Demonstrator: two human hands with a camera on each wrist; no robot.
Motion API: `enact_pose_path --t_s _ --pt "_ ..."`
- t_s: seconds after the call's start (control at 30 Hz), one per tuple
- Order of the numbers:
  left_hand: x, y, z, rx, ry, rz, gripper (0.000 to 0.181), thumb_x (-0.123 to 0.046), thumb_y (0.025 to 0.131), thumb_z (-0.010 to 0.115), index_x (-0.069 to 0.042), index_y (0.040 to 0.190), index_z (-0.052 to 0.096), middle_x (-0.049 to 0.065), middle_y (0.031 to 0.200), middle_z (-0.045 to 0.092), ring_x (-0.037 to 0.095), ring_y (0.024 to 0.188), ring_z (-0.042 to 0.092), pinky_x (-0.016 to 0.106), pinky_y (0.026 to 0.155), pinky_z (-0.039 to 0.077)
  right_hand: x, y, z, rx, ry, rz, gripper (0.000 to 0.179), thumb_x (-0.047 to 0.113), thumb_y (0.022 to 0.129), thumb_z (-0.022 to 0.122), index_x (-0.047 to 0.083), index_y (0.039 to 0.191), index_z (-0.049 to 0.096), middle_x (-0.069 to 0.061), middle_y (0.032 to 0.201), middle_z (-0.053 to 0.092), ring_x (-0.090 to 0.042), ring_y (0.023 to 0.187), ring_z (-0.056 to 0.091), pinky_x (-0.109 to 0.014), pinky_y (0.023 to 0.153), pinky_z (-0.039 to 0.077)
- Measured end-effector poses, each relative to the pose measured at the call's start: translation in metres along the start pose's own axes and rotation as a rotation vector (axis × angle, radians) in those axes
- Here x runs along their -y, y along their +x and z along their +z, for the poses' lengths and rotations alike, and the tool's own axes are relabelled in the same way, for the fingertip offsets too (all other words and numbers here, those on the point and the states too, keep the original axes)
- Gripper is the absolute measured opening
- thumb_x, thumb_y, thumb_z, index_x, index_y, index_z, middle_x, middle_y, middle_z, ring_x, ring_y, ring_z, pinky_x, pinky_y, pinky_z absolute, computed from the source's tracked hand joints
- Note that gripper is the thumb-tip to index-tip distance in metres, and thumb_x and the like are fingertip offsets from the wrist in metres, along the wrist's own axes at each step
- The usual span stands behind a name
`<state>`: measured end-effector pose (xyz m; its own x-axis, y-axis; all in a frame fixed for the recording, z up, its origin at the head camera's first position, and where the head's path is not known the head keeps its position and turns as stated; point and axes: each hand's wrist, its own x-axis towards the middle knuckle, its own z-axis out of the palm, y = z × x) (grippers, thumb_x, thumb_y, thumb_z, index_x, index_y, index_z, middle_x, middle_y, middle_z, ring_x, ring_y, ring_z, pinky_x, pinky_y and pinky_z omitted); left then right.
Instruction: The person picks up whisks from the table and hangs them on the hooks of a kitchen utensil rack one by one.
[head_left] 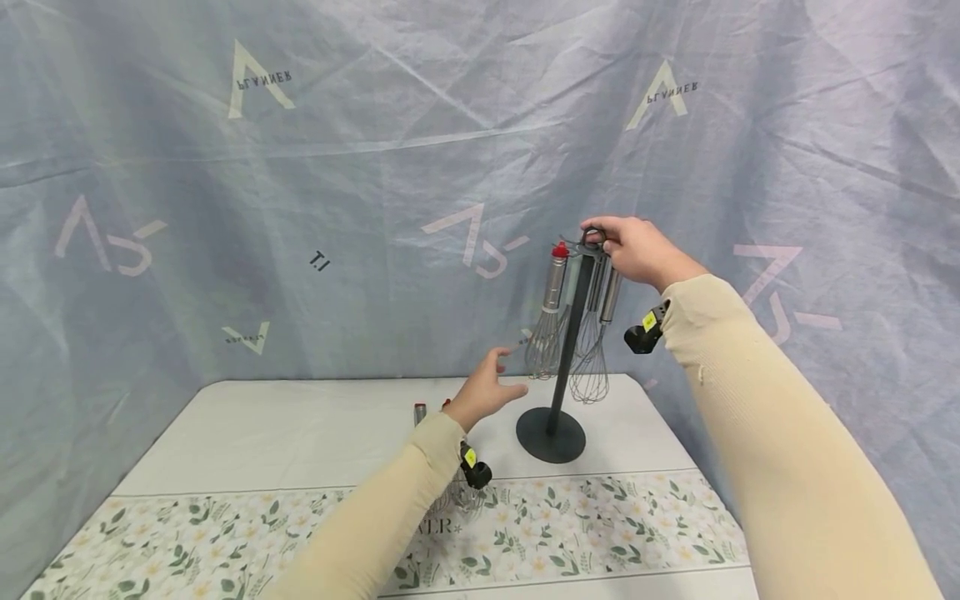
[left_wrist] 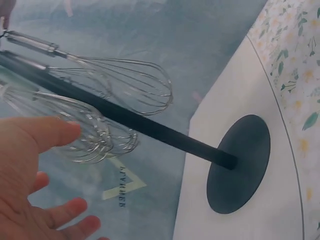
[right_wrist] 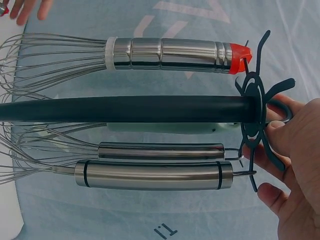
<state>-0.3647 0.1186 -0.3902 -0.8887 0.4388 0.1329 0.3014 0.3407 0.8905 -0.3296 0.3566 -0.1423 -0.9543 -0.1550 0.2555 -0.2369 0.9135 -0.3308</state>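
Observation:
A dark utensil stand (head_left: 570,350) with a round base (left_wrist: 239,165) is on the right of the table. My right hand (head_left: 637,248) holds it at the top, fingers around the ring (right_wrist: 281,111) above the hooks. Several whisks hang from the hooks. One has a red-tipped steel handle (right_wrist: 172,53); another has a plain steel handle with black bands (right_wrist: 152,175). A pale green handle (right_wrist: 170,127) is partly hidden behind the pole. Left of the stand, my left hand (head_left: 487,390) is held with fingers spread and holds nothing, close to the hanging wire loops (left_wrist: 95,132).
Behind my left forearm lie more whisks, mostly hidden, with a red-ended handle (head_left: 420,413) showing. The white table (head_left: 300,433) has a floral band (head_left: 600,525) along its front. A grey-blue curtain (head_left: 360,208) hangs close behind the table.

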Motion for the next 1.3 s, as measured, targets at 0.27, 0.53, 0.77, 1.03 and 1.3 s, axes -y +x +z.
enact_pose_path --t_s 0.27,0.53,0.77,1.03,1.3 --pt "0.022 -0.028 -0.028 -0.037 0.016 0.013 0.07 -0.029 0.096 0.072 -0.019 0.155 0.035 0.018 0.145 0.048 0.04 0.135 0.046 0.056 0.103 0.044 0.0 -0.003 -0.003 0.015 0.014 0.014 0.052 0.002 0.107 0.034 0.016 0.156 0.039 -0.014 0.148 0.053 -0.018 0.056 0.03 -0.03 0.052 0.032" --pt "0.061 -0.055 -0.046 -0.157 -0.019 -0.036 0.066 -0.023 0.095 0.072 -0.016 0.152 0.039 0.016 0.136 0.053 0.036 0.123 0.053 0.053 0.095 0.047 -0.001 -0.003 0.0 0.005 0.012 0.007 0.051 0.001 0.106 0.035 0.016 0.155 0.041 -0.014 0.147 0.055 -0.02 0.059 0.032 -0.031 0.052 0.033" --pt "0.095 -0.066 -0.052 -0.245 -0.088 -0.108 0.063 -0.02 0.094 0.071 -0.011 0.149 0.042 0.018 0.132 0.055 0.041 0.125 0.052 0.055 0.095 0.048 0.0 -0.003 0.0 -0.009 0.005 -0.009 0.05 0.001 0.106 0.035 0.015 0.154 0.042 -0.014 0.146 0.055 -0.016 0.053 0.031 -0.03 0.051 0.033" --pt "0.117 -0.076 -0.055 -0.33 -0.115 -0.215 0.065 -0.024 0.096 0.069 -0.008 0.152 0.039 0.028 0.137 0.053 0.041 0.116 0.059 0.054 0.087 0.053 0.001 -0.003 0.0 -0.017 0.007 -0.01 0.05 0.001 0.106 0.035 0.015 0.154 0.042 -0.014 0.146 0.055 -0.016 0.052 0.03 -0.03 0.05 0.033" --pt "0.135 -0.085 -0.047 -0.293 -0.265 -0.34 0.07 -0.025 0.098 0.068 -0.006 0.155 0.032 0.032 0.141 0.047 0.045 0.121 0.055 0.05 0.082 0.056 0.003 -0.004 0.001 -0.019 -0.003 -0.009 0.05 0.002 0.107 0.036 0.016 0.154 0.042 -0.013 0.146 0.056 -0.018 0.056 0.033 -0.031 0.053 0.035"
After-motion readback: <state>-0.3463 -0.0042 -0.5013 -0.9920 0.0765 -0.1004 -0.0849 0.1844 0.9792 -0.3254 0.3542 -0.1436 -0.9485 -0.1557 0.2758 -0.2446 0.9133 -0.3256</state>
